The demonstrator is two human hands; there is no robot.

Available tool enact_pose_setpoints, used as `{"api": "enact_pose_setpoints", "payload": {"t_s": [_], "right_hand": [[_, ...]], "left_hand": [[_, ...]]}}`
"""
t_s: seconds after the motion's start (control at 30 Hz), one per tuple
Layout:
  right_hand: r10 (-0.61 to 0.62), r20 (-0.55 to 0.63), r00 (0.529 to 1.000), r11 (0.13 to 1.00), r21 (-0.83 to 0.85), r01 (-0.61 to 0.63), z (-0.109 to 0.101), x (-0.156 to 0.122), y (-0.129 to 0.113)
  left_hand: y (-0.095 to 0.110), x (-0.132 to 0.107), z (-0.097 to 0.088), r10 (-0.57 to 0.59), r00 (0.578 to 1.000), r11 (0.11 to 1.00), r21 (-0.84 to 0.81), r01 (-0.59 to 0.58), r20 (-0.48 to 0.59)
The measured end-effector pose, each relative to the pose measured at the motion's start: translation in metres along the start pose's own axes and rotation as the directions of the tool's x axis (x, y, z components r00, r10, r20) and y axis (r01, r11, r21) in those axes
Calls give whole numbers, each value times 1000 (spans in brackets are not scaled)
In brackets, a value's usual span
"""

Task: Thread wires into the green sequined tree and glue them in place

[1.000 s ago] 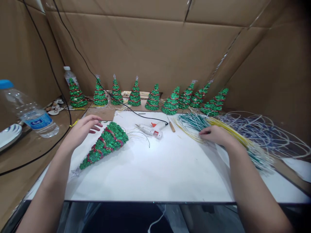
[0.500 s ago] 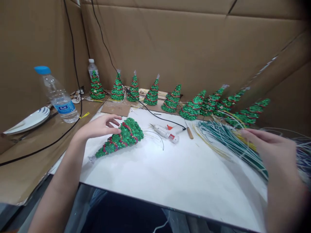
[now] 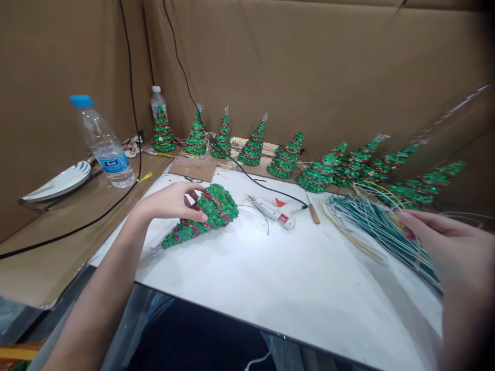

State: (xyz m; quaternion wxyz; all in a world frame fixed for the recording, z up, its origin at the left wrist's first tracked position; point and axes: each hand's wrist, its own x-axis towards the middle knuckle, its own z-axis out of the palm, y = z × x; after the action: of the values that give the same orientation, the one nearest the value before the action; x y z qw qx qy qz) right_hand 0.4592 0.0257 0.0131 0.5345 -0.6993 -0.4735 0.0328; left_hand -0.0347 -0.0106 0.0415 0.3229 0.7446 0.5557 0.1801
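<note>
A small green tinsel Christmas tree (image 3: 216, 206) with red garland lies on its side on the white tabletop (image 3: 278, 288), its clear star (image 3: 157, 251) pointing left toward me. My left hand (image 3: 178, 203) rests over its middle, thumb and fingers curved around the tree. On the right, my right hand (image 3: 444, 237) pinches thin yellow and white wires (image 3: 386, 196) between thumb and fingers. Just below it spreads a bundle of green and white wires (image 3: 367, 226); a few yellow wires (image 3: 348, 234) lie alongside.
Behind stand several finished-looking trees (image 3: 253, 144) in a row before a cardboard wall. A glue gun (image 3: 273, 211) and a wooden-handled tool (image 3: 314, 214) lie mid-table. Leftward are a water bottle (image 3: 114, 159), a white plate (image 3: 62, 183) and a black cable (image 3: 93, 219).
My left thumb has come down across the tree, and the hand sits closer around it. My right hand keeps its pinch on the wires. The whole view has shifted slightly.
</note>
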Motion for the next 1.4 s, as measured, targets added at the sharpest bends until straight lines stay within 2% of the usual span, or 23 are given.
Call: {"api": "enact_pose_setpoints", "payload": {"t_s": [0.3, 0.57, 0.73, 0.9, 1.0, 1.17, 1.4], "right_hand": [[32, 8, 999, 999, -39, -31, 2, -7, -17], [39, 42, 998, 998, -57, -37, 1, -6, -11], [44, 50, 998, 996, -79, -40, 2, -5, -9], [62, 69, 996, 990, -132, -52, 2, -8, -12], [61, 70, 996, 993, -107, -53, 2, -9, -11], [100, 88, 991, 991, -102, -91, 3, -6, -3], [102, 107, 989, 989, -120, -89, 4, 3, 10]], "left_hand": [[13, -2, 9, 125, 990, 988, 104, -119, -58], [16, -3, 14, 191, 977, 966, 194, -170, -95], [13, -1, 11, 168, 982, 983, 96, -160, -86], [9, 1, 7, 48, 992, 996, -66, -56, -114], [8, -2, 3, 1, 999, 997, -77, -4, -48], [4, -6, 0, 15, 996, 1000, -28, -12, 84], [5, -4, 4, 59, 993, 998, 20, -61, 100]]}}
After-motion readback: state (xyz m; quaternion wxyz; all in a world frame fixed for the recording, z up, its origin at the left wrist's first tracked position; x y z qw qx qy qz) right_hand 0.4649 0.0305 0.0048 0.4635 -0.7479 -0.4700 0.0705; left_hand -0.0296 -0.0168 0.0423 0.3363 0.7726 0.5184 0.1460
